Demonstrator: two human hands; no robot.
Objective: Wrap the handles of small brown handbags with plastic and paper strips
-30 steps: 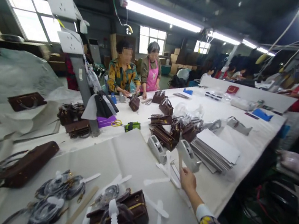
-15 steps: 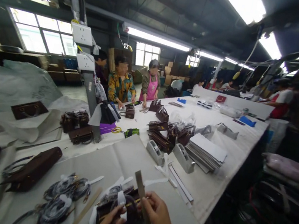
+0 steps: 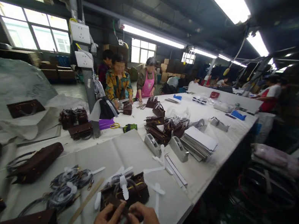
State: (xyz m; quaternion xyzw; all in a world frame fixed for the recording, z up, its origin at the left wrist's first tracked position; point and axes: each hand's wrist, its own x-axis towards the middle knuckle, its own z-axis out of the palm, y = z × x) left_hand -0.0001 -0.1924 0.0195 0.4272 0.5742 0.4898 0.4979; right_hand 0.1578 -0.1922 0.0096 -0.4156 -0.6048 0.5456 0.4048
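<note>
Low in front of me, both hands are close together at the near side of a dark brown handbag (image 3: 139, 192). My left hand (image 3: 105, 220) pinches a brownish strip (image 3: 114, 201) between thumb and fingers. Curled fingers of my right hand (image 3: 147, 223) grip the same strip at its other end; its middle is partly hidden by the fingertips. A white foam-like strip (image 3: 124, 188) lies across the bag's handle, touched by neither hand. Left of the bag, another flat tan strip (image 3: 86, 201) rests on the grey sheet.
Plastic-wrapped straps (image 3: 66, 190) lie left of my hands, with more brown handbags (image 3: 37, 163) beyond. Tape dispensers (image 3: 179, 149) and a stack of white boards (image 3: 199, 142) stand farther up the table. Co-workers (image 3: 118, 83) handle bags across it. The table edge (image 3: 194, 203) runs along my right.
My right hand has lowered the strip from upright, and my left hand now grips it too. The white piece is out of my left hand and on the bag. The view has shifted right.
</note>
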